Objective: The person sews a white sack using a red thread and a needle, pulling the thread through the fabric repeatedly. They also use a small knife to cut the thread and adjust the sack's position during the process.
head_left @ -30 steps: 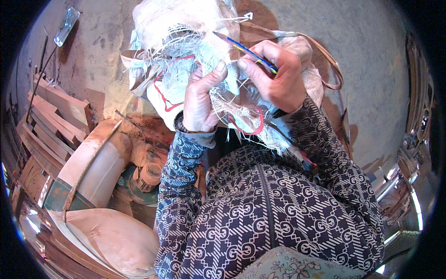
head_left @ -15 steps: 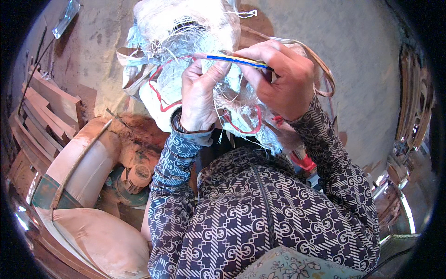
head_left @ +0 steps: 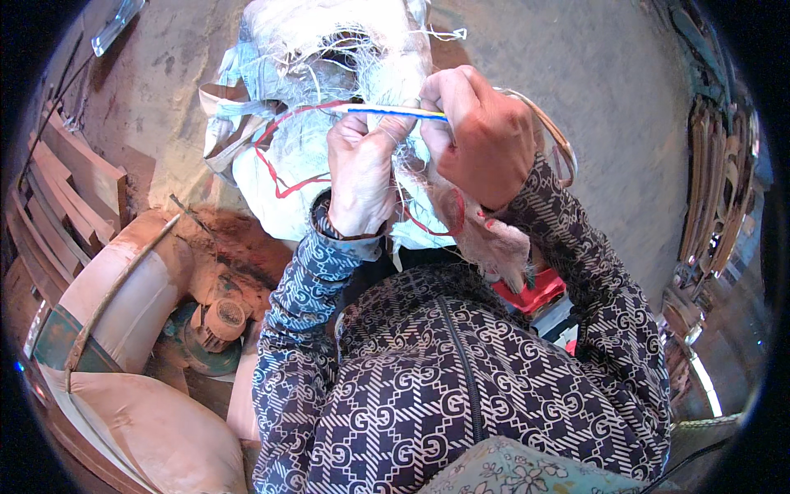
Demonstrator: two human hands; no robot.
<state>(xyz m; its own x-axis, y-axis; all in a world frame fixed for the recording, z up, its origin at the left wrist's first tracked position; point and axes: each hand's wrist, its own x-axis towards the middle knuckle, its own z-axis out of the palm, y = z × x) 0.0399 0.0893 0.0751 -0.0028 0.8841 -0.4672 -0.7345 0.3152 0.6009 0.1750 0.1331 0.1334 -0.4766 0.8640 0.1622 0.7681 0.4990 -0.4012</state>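
Note:
Between my two hands runs a thin pale strip point(head_left: 383, 109) with a blue edge and some yellow toward its right end. My left hand point(head_left: 360, 177) pinches it between thumb and fingers. My right hand point(head_left: 490, 140), fingers curled, grips its right end. Beneath both hands lies a white woven sack point(head_left: 284, 198) with many frayed threads around a dark opening. A red string point(head_left: 265, 163) trails from the strip's left end and loops over the sack. Beside my right wrist a tan band point(head_left: 559, 140) curves outward.
Wooden planks point(head_left: 82, 177) are stacked at the left. Nearer stand a dusty motor point(head_left: 216, 325), plump pale bags point(head_left: 156, 428) and a long stick point(head_left: 123, 288). More boards point(head_left: 704, 185) line the right side. A red object point(head_left: 535, 292) sits by my right forearm.
My right hand has come closer to the left along the strip and its knuckles have turned upward. The strip lies more level. My left hand keeps its pinch. The whole view has shifted slightly.

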